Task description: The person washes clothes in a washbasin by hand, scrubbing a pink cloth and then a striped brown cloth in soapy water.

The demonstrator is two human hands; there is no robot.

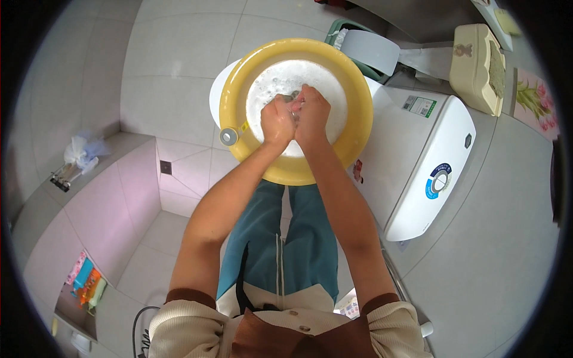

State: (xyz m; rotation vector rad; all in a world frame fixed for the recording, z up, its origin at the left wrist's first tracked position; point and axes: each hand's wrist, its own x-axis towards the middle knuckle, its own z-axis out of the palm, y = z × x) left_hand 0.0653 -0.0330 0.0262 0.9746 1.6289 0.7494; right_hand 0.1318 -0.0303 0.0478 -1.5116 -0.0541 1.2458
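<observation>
A yellow round basin point(358, 113) in front of me holds water topped with white suds point(262, 89). Over its middle my left hand point(277, 122) and my right hand point(313, 116) are pressed together with curled fingers, wet with foam. Something small, greyish and shiny shows between the fingertips, but most of it is hidden and its kind is unclear. On the left side of the basin's rim is a round grey disc point(228, 136) with a pale edge, beside a yellow tab.
A white appliance point(439, 173) with a round dial stands close on the right. Behind the basin is a green bin point(338, 28); a cream tissue box point(477, 71) is farther right. At left, a ledge point(113, 158) carries a mesh puff point(85, 150); bottles point(89, 283) fill a wall niche.
</observation>
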